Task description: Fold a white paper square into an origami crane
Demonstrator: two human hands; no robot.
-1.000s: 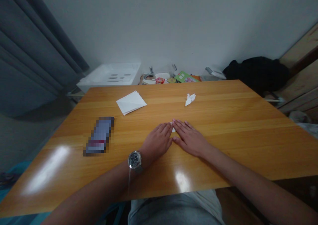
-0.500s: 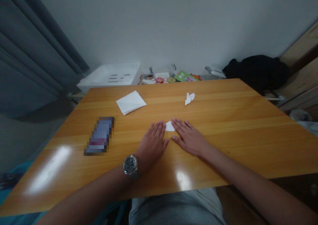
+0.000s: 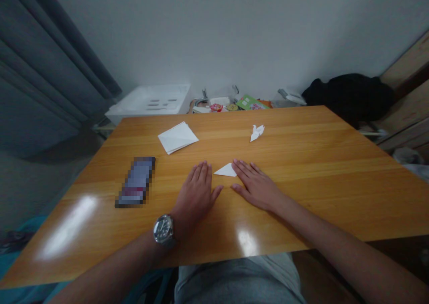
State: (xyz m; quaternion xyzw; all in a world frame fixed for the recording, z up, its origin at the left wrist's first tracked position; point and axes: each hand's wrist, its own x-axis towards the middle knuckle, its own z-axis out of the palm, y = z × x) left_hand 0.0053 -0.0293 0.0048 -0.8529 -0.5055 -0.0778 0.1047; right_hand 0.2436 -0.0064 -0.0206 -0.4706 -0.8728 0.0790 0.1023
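**Left hand:** The left hand (image 3: 194, 196) is resting palm down on the table (image 3: 311, 174), with a steel wristwatch (image 3: 163, 229) sitting on its wrist.

**Left fingers:** The left fingers (image 3: 203, 172) are spreading open and holding nothing, with the thumb pointing toward the paper but staying apart from it.

**Right hand:** The right hand (image 3: 256, 187) is lying palm down, with the forearm reaching in from the lower right.

**Right fingers:** The right fingers (image 3: 243, 167) are staying flat and open, gripping nothing, and their tips are touching the paper's right corner.

**Paper:** A white folded paper triangle (image 3: 226, 171) is lying flat between the 2 hands.

**Around:** A white origami crane (image 3: 257, 133) is standing farther up the table, a folded white paper square (image 3: 177, 137) is lying to its left, and a pixelated smartphone (image 3: 136, 182) is lying beside the left hand.
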